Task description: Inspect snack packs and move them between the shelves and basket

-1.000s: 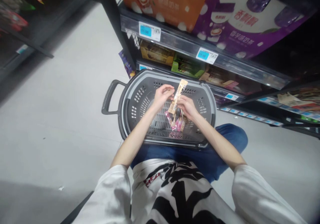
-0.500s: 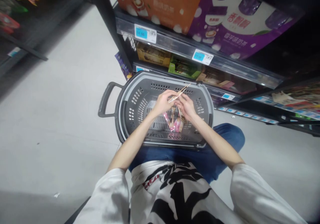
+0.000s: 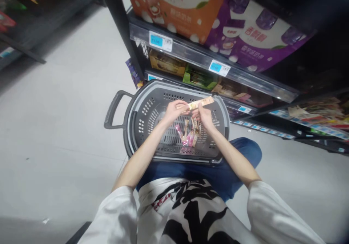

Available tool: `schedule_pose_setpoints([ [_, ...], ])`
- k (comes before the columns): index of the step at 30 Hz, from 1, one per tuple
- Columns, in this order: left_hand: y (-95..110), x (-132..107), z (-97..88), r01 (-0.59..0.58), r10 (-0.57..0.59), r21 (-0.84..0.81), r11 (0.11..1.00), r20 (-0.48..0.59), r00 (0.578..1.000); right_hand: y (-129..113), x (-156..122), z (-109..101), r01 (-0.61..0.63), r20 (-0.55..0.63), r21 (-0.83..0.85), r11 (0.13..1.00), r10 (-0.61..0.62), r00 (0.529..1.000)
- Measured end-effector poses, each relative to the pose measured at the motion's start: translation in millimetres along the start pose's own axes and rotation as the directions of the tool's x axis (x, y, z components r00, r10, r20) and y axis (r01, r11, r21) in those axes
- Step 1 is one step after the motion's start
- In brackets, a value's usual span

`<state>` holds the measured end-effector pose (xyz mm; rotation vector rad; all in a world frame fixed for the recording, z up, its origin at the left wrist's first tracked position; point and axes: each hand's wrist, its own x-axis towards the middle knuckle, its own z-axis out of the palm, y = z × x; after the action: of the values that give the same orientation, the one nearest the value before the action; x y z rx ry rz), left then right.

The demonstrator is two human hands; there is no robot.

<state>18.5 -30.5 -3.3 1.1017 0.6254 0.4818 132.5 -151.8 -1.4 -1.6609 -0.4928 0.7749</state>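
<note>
A dark grey shopping basket (image 3: 141, 108) stands on the floor in front of my knees. Both hands are over it. My left hand (image 3: 176, 110) pinches the left end of a thin tan snack stick packet (image 3: 203, 102), which lies nearly level. My right hand (image 3: 204, 115) grips the same packet from below, fingers closed. Under the hands, several pink and tan stick packets (image 3: 188, 137) lie on the basket's floor.
A shop shelf unit runs across the top right, with an orange box (image 3: 177, 4), a purple box (image 3: 251, 33) and blue price tags (image 3: 160, 40). Lower shelves hold small cartons (image 3: 199, 77). The basket handle (image 3: 111, 109) sticks out left over pale floor. My blue-jeaned knee (image 3: 245, 153) is at right.
The tan packet has turned from pointing up to lying nearly level, its free end toward the right. The camera view has shifted slightly, and both hands stay over the basket.
</note>
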Motion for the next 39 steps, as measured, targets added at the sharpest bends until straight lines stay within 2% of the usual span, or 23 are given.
schedule_pose_setpoints([
  [1, 1, 0, -0.2, -0.01, 0.01, 0.001, 1.0, -0.018, 1.0, -1, -1, -2, 0.113, -0.011, -0.17, 0.979, -0.117, 0.993],
  [2, 2, 1, -0.7, -0.025, 0.026, 0.004, 1.0, -0.034, 0.999, -3, -2, -5, 0.249, -0.003, -0.341, 0.906, -0.266, 0.964],
  [4, 5, 1, -2.1, -0.055, 0.055, 0.011, 0.998, -0.047, 0.997, -7, -4, -9, 0.478, 0.085, -0.594, 0.647, -0.54, 0.837],
  [5, 6, 1, -3.0, -0.065, 0.065, 0.013, 0.998, -0.04, 0.997, -8, -3, -12, 0.545, 0.159, -0.658, 0.52, -0.612, 0.775],
  [6, 7, 1, -4.0, -0.072, 0.072, 0.014, 0.997, -0.026, 0.997, -9, -2, -15, 0.588, 0.236, -0.689, 0.424, -0.636, 0.735],
  [8, 8, 1, -5.7, -0.069, 0.069, 0.013, 0.998, 0.002, 0.998, -11, 1, -20, 0.625, 0.343, -0.71, 0.326, -0.615, 0.71],
  [14, 12, -2, -5.2, -0.017, 0.018, -0.013, 1.0, 0.092, 0.996, -25, 20, -42, 0.658, 0.498, -0.709, 0.252, -0.483, 0.721],
  [16, 15, -2, -3.6, 0.004, 0.008, -0.088, 0.996, 0.128, 0.992, -34, 30, -59, 0.682, 0.555, -0.701, 0.208, -0.44, 0.705],
  [18, 18, -1, -2.1, 0.026, -0.001, -0.154, 0.988, 0.158, 0.987, -41, 43, -82, 0.673, 0.557, -0.722, 0.16, -0.442, 0.703],
  [20, 19, 0, -1.0, 0.043, -0.016, -0.164, 0.986, 0.164, 0.986, -42, 58, -109, 0.599, 0.477, -0.79, 0.131, -0.482, 0.735],
  [23, 19, 2, 0.0, 0.073, -0.055, -0.113, 0.991, 0.157, 0.986, -36, 80, -145, 0.374, 0.237, -0.913, 0.16, -0.539, 0.808],
  [26, 18, 2, 0.3, 0.09, -0.078, -0.06, 0.994, 0.192, 0.978, -30, 98, -167, 0.095, -0.011, -0.981, 0.171, -0.533, 0.846],
  [28, 18, 0, -0.1, 0.081, -0.072, -0.032, 0.996, 0.211, 0.975, -30, 108, -173, -0.032, -0.102, -0.989, 0.148, -0.5, 0.86],
  [34, 20, -1, -3.1, 0.068, -0.065, -0.003, 0.998, 0.21, 0.976, -40, 136, -172, -0.128, -0.147, -0.989, 0.073, -0.398, 0.906],
  [39, 13, 6, -2.7, 0.023, -0.024, 0.009, 1.0, 0.186, 0.982, -50, 158, -168, -0.062, -0.062, -0.998, 0.007, -0.303, 0.951],
])
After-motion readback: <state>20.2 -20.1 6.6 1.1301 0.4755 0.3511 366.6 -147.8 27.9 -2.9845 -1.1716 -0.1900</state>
